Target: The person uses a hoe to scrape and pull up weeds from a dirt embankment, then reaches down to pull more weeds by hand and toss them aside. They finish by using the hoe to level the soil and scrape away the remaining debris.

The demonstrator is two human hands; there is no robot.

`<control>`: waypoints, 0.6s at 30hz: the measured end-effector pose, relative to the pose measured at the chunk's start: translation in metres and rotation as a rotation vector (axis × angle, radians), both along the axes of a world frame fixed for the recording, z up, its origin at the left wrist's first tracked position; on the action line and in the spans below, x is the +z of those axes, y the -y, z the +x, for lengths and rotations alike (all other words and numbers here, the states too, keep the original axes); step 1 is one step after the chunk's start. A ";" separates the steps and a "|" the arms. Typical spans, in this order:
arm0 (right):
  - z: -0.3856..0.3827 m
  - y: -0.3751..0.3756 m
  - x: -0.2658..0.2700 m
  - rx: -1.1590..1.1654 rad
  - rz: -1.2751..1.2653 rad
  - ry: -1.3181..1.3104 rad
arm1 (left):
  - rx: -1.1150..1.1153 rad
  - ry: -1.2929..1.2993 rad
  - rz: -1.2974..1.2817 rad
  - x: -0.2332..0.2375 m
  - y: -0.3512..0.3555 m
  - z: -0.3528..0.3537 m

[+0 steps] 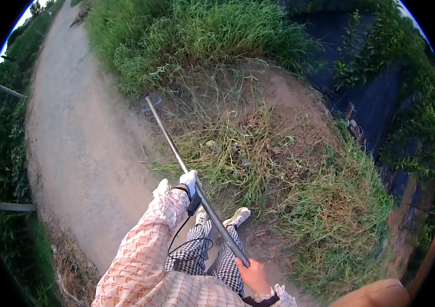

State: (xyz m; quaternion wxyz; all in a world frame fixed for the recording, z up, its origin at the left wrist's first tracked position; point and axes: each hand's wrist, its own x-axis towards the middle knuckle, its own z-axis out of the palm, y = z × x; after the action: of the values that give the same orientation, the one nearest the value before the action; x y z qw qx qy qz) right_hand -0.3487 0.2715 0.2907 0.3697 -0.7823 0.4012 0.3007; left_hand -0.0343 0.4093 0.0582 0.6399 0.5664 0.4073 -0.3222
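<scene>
A long-handled hoe slants from near my body toward the far left, its small, blurred head at the edge of the dirt path. My left hand, in a white glove, is wrapped around the middle of the metal shaft. Near the lower end, my bare right hand closes on the shaft. A small black device with a cable hangs by my left wrist. Cut grass lies in a loose heap just right of the shaft.
The dirt path runs up the left side. Tall green grass stands ahead, beyond a patch of bare soil. Dark ground sheeting and leafy plants line the right. My shoes are beside the cut grass.
</scene>
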 end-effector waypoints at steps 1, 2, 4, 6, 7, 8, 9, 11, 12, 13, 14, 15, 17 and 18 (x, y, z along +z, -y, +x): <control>0.006 -0.009 0.000 -0.044 0.053 -0.016 | -0.078 0.009 0.062 -0.010 0.000 -0.004; -0.001 -0.016 -0.008 -0.095 0.087 -0.067 | -0.159 0.018 0.126 -0.020 0.002 -0.017; -0.059 -0.024 -0.028 -0.058 -0.008 -0.175 | -0.164 -0.015 0.145 -0.047 0.008 -0.063; -0.103 -0.036 -0.022 -0.026 -0.070 -0.236 | -0.102 -0.087 0.086 -0.062 0.006 -0.119; -0.111 -0.040 -0.010 -0.012 -0.087 -0.224 | -0.113 -0.099 0.067 -0.054 0.002 -0.128; -0.116 -0.047 -0.003 -0.006 -0.099 -0.207 | -0.147 -0.084 0.042 -0.049 -0.004 -0.135; -0.123 -0.051 -0.006 0.015 -0.066 -0.263 | -0.185 -0.073 0.014 -0.045 -0.009 -0.141; -0.135 -0.048 -0.025 0.060 -0.016 -0.376 | -0.062 -0.079 -0.077 -0.046 -0.015 -0.135; -0.139 -0.046 -0.027 0.085 0.008 -0.437 | -0.054 -0.117 -0.037 -0.038 -0.018 -0.125; -0.118 -0.044 -0.019 0.020 -0.035 -0.346 | -0.041 -0.153 0.004 -0.021 -0.017 -0.104; -0.091 -0.045 -0.018 -0.043 -0.072 -0.253 | -0.044 -0.114 0.053 -0.002 -0.016 -0.087; -0.065 -0.047 -0.016 -0.106 -0.107 -0.160 | -0.049 -0.075 0.105 0.013 -0.016 -0.070; -0.042 -0.050 -0.025 -0.136 -0.030 -0.113 | -0.092 0.033 0.232 -0.040 -0.030 -0.048; -0.041 -0.047 -0.029 -0.152 0.008 -0.092 | -0.143 0.097 0.219 -0.041 -0.031 -0.041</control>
State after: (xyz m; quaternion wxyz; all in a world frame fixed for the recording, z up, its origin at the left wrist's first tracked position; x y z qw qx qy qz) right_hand -0.3894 0.3184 0.2618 0.3760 -0.7334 0.4747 0.3089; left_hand -0.0756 0.4403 0.0168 0.5688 0.6751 0.3673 -0.2928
